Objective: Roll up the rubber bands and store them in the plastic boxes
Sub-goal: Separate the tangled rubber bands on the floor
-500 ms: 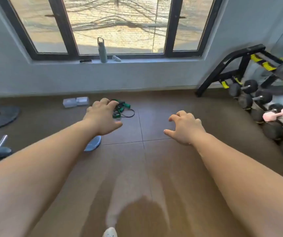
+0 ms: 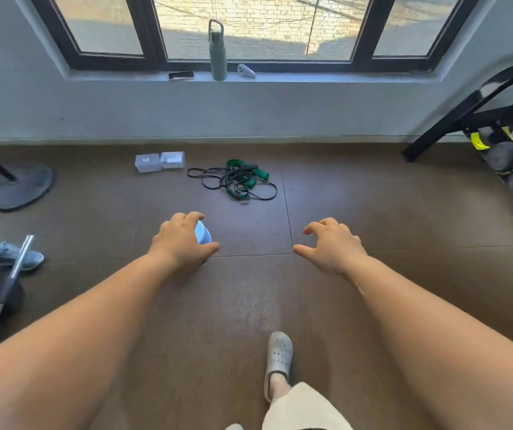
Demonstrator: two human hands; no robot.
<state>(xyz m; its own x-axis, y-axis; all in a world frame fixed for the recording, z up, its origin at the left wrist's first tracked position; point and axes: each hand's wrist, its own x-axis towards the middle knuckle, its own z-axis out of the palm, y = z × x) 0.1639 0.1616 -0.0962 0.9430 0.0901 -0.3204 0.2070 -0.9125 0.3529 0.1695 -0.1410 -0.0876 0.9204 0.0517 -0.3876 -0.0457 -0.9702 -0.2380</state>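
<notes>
left hand [image 2: 183,240]: one, held out over the floor [image 2: 373,212]; I see loosely curled fingers gripping nothing.
right hand [image 2: 331,246]: one, beside it and apart; fingers loosely curled, likewise holding nothing.
rubber bands [image 2: 236,181]: one tangled heap of black and green loops on the floor beyond both hands; I cannot count single bands.
plastic boxes [image 2: 148,162]: two, side by side, just left of the heap.
blue object [image 2: 203,232]: one, partly hidden behind my left hand.
windowsill [image 2: 342,76]: three things, one bottle [image 2: 218,54], one phone [image 2: 181,75], one white gadget [image 2: 246,71].
footwear: one grey clog [image 2: 278,358] below; one blue shoe [image 2: 16,254] at left.
</notes>
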